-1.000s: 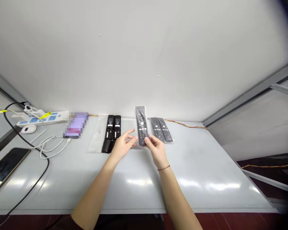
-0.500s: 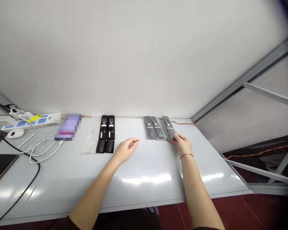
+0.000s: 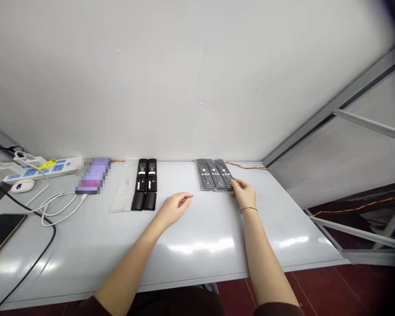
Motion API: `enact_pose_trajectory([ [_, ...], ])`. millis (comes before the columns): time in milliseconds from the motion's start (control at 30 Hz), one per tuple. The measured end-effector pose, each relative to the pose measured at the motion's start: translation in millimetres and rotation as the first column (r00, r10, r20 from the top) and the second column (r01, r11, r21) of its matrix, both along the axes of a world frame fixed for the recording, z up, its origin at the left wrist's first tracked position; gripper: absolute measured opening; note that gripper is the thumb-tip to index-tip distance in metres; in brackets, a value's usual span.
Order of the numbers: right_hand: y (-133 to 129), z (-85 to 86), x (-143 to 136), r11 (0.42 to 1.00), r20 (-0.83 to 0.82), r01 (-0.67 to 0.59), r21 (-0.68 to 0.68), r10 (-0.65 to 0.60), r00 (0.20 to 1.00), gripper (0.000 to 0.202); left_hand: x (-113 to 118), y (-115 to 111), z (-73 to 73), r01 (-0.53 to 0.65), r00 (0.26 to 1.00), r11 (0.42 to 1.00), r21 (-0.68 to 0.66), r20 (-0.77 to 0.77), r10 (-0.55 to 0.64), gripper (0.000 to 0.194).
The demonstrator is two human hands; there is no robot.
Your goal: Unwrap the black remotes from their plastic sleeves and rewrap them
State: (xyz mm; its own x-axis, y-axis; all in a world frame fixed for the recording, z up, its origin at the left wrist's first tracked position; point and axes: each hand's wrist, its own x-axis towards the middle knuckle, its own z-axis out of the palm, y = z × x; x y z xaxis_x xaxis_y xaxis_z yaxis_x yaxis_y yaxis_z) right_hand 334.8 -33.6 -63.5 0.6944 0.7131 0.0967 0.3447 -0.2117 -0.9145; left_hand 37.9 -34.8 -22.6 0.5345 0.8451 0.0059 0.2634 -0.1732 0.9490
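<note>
My right hand (image 3: 244,193) grips the lower end of a bagged remote control (image 3: 223,171), the rightmost of three lying side by side. The middle bagged remote (image 3: 215,174) and the left bagged remote (image 3: 204,175) lie buttons up in clear plastic. My left hand (image 3: 175,207) hovers over or rests on the table, holding nothing, fingers loosely stretched out toward the right. To its left, two black remotes lie face down with battery compartments (image 3: 141,184) uncovered; their detached covers (image 3: 150,201) sit just below them. Beside these is a flat clear plastic bag (image 3: 122,188).
A power strip (image 3: 42,170), a pixelated phone (image 3: 94,175) on a white cable (image 3: 48,206), and a white earbud case (image 3: 23,186) occupy the left side. A dark phone (image 3: 3,232) lies at the left edge near a black cord. A wall and metal frame (image 3: 335,109) bound the table.
My right hand has moved left with the third bagged remote, which now lies against the other two. My left hand has hardly moved.
</note>
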Motion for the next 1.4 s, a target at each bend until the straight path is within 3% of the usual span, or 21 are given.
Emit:
enact_pose_trajectory([
  [167,-0.6,7.6,-5.2,0.994,0.204,0.023,-0.104,-0.002,0.979,0.037,5.0,-2.0,-5.8,0.013,0.999,0.994,0.106,-0.041,-0.008,0.029],
  [400,-1.3,13.4,-11.6,0.994,0.386,0.021,-0.111,0.024,0.922,0.036,-0.5,0.4,1.1,-0.020,0.998,0.997,0.071,-0.066,0.025,0.030],
  [533,-3.3,23.5,-27.6,0.991,0.564,0.121,0.056,-0.131,0.815,0.040,-18.8,12.7,12.6,-0.198,0.975,0.976,0.091,-0.089,0.206,0.032],
  [600,-6.9,30.5,-52.2,0.994,0.612,0.052,0.097,-0.101,0.784,0.034,-33.3,21.9,17.0,-0.356,0.928,0.926,0.125,-0.068,0.366,0.031],
  [633,-9.5,33.6,-69.5,0.993,0.642,-0.079,0.093,0.001,0.766,0.030,-41.3,26.7,18.4,-0.439,0.891,0.887,0.140,-0.056,0.450,0.031],
  [667,-12.4,36.1,-89.7,0.967,0.669,-0.247,0.071,0.137,0.731,0.026,-49.5,31.3,19.3,-0.509,0.852,0.847,0.154,-0.053,0.521,0.031],
  [700,-15.2,37.7,-111.8,0.897,0.685,-0.441,-0.001,0.322,0.653,0.022,-57.4,35.5,19.7,-0.570,0.809,0.804,0.170,-0.059,0.585,0.031],
  [767,-19.1,38.4,-157.1,0.707,0.686,-0.695,-0.133,0.572,0.451,0.023,-71.5,42.3,19.3,-0.643,0.735,0.736,0.214,-0.099,0.671,0.032],
  [833,-18.2,37.0,-196.0,0.564,0.664,-0.791,-0.238,0.688,0.291,0.036,-81.7,46.4,17.9,-0.675,0.680,0.689,0.264,-0.139,0.720,0.032],
  [933,-6.9,34.8,-231.2,0.505,0.671,-0.798,-0.328,0.720,0.179,0.055,-87.9,49.1,15.2,-0.673,0.641,0.655,0.342,-0.172,0.748,0.033],
  [1033,8.1,34.5,-242.3,0.495,0.669,-0.773,-0.397,0.733,0.125,0.056,-84.7,51.3,13.2,-0.614,0.620,0.662,0.429,-0.256,0.741,0.033],
  [1133,14.5,33.9,-244.3,0.475,0.662,-0.778,-0.410,0.742,0.104,0.045,-75.4,55.4,13.4,-0.517,0.588,0.711,0.477,-0.406,0.700,0.033],
  [1267,8.0,30.2,-247.9,0.520,0.669,-0.774,-0.361,0.723,0.173,0.039,-59.9,62.1,17.2,-0.391,0.533,0.788,0.476,-0.581,0.615,0.033],
  [1400,-5.6,28.0,-252.7,0.563,0.666,-0.747,-0.354,0.712,0.220,0.039,-49.1,64.2,19.9,-0.298,0.541,0.861,0.412,-0.671,0.508,0.035],
])
